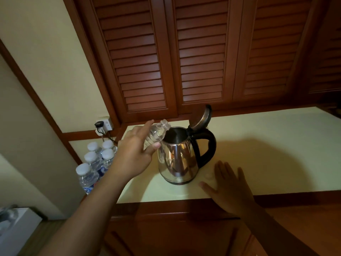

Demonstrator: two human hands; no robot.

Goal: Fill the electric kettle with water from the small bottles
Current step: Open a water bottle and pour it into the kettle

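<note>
Shiny stainless-steel electric kettle (175, 159) with black handle: stands upright toward the front left corner of the cream tabletop (267, 154), round lid (201, 117) hinged up, mouth open. Left grip (134, 154): wraps fingers and thumb round a small clear plastic bottle (156, 134), uncapped, tilted, neck at the kettle's rim on its left side. Right grip (230, 187): spread flat with straight fingers at the front edge, just right of the kettle, holds nothing. Past the tabletop's left edge: cluster of sealed white-capped water bottles (96, 157).

Head-worn view, facing forward and down, apparently near counter (267, 145)
</note>
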